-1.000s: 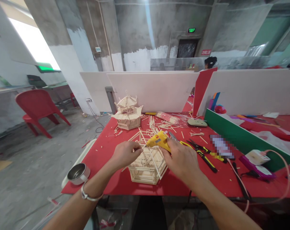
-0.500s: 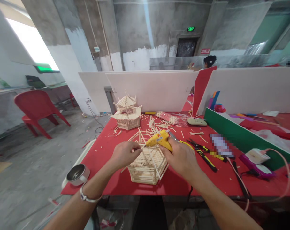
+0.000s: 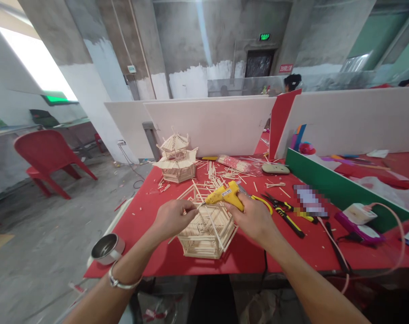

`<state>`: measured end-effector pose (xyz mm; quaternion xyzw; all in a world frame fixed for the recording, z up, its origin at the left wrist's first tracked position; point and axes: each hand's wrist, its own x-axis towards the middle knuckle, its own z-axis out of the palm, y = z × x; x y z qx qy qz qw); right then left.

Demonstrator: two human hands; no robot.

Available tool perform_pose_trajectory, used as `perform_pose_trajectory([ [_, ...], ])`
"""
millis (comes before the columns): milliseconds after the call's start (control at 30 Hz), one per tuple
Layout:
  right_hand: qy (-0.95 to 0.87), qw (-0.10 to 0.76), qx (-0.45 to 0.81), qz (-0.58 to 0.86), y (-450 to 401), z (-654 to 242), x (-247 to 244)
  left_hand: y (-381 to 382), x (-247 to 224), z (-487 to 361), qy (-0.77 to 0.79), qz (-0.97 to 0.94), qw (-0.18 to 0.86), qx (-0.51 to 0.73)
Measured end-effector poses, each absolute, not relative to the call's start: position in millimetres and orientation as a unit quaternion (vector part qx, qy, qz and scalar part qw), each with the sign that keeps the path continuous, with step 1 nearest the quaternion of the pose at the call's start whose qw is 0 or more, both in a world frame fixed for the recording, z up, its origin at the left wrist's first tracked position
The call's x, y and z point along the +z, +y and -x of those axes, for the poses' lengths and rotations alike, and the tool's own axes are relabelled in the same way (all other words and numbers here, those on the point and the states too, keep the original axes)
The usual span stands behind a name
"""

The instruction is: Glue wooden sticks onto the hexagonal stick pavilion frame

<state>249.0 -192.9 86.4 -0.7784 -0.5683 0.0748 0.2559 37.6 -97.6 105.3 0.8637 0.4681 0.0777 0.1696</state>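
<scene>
A yellow glue gun (image 3: 224, 194) is gripped in my right hand (image 3: 253, 216), its nozzle pointing left. My left hand (image 3: 174, 217) is pinched at the nozzle's tip, over the left side of a hexagonal stick frame (image 3: 204, 247); what lies between its fingertips is too small to make out. The frame rests on the red table (image 3: 143, 238), with long sticks leaning up across its open top. Behind it stands a tiered stick pavilion (image 3: 177, 162) with flared roofs.
Loose sticks (image 3: 213, 173) lie behind the frame. Pliers (image 3: 288, 220), a phone (image 3: 310, 201) and a white charger (image 3: 359, 213) sit to the right, beside a green board (image 3: 343, 189). A metal cup (image 3: 107, 249) stands at the left edge; white panels (image 3: 207, 128) rise behind.
The whole view has shifted slightly, so things appear a little further left. Both hands keep nearly the same pose at the frame, the glue gun still in my right hand.
</scene>
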Motion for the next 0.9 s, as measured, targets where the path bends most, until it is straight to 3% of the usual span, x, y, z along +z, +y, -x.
perform_pose_trajectory([
  [300,-0.542,0.335,0.129,0.760,-192.9,-253.9,75.7,-97.7,106.1,-39.5,0.478,-0.860,0.165,0.071],
  [600,-0.523,0.478,0.146,0.690,-192.8,-255.6,68.4,-96.7,103.4,-40.6,0.481,-0.862,0.143,0.071],
  [900,-0.463,0.518,0.268,0.667,-192.0,-248.4,58.0,-97.4,102.8,-45.5,0.482,-0.861,0.144,0.076],
])
